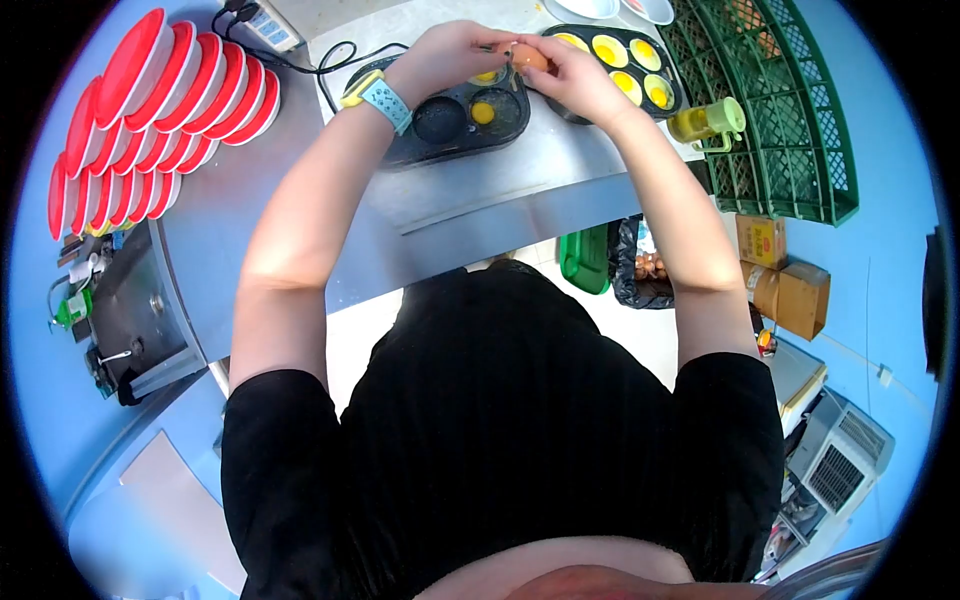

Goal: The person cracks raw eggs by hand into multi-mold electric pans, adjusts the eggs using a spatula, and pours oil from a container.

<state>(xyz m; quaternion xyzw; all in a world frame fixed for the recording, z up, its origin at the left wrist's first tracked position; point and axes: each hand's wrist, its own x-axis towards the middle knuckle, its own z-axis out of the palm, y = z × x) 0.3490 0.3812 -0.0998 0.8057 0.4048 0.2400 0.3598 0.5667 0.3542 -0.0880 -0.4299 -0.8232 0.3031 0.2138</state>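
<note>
A brown egg (530, 57) is between my two hands at the top of the head view. My right hand (580, 80) wraps its fingers round it from the right. The fingertips of my left hand (450, 52) press against it from the other side. Below my hands is a dark pan (455, 153) with round wells; one well holds a raw egg yolk (482, 112), and another yellow yolk shows partly under my left hand. To the right, a second dark pan (676, 103) has yellow egg in several wells.
A bottle of yellow liquid (700, 122) with a pale green lid stands beside the right pan, near green plastic crates (800, 110). Red-lidded white containers (150, 90) are stacked at left. A black cable (335, 68) runs behind the left pan. Below the counter is a black-lined bin (630, 265).
</note>
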